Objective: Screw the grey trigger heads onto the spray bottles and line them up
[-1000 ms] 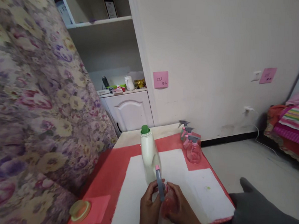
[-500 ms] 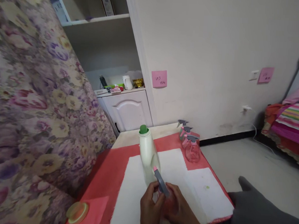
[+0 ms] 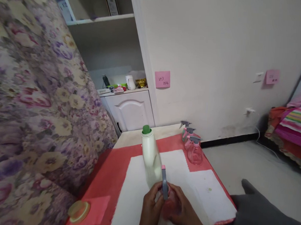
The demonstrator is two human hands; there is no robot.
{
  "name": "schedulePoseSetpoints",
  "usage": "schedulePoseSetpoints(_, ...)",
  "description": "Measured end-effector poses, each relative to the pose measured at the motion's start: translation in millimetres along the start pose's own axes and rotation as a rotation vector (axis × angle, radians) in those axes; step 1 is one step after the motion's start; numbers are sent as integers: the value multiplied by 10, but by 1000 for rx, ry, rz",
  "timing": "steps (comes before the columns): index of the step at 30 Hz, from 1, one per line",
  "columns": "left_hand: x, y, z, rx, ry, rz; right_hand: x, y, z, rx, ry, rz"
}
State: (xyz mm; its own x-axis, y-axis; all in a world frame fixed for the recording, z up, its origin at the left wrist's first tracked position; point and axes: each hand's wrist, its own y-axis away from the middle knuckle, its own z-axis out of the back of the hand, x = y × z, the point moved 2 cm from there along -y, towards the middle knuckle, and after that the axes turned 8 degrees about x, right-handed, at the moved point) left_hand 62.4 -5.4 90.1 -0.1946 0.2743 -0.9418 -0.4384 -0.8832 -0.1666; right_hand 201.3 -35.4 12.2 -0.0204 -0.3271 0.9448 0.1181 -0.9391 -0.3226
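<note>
Both hands are closed around one pink spray bottle above the white cloth near the table's front. My left hand grips the neck area with thumb and fingers at the grey spray head, whose pink nozzle tip points away from me. Wrapped round the clear pink body is my right hand, covering much of its right side. Just beyond them stands a pale green jug with a green cap on its mouth.
Several spray bottles with grey heads stand at the table's back right. A yellowish round lid lies front left on pink paper. White cloth covers part of the red tablecloth. A floral curtain hangs along the left.
The spray head has turned in my hands, its nozzle swinging from pointing up-left to nearly straight away from me. The camera view has shifted slightly. The jug stays put.
</note>
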Motion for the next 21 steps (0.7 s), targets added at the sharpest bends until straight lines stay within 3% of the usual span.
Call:
schedulePoseSetpoints(6, -6, 10, -36, 4, 13, 4, 18, 36, 43, 0, -30, -25)
schedulePoseSetpoints(14, 101, 41, -36, -26, -45, -33, 492, -104, 137, -67, 125, 13)
schedulePoseSetpoints(21, 68, 65, -38, -36, -29, -9, 603, -213, 70, -56, 139, -15)
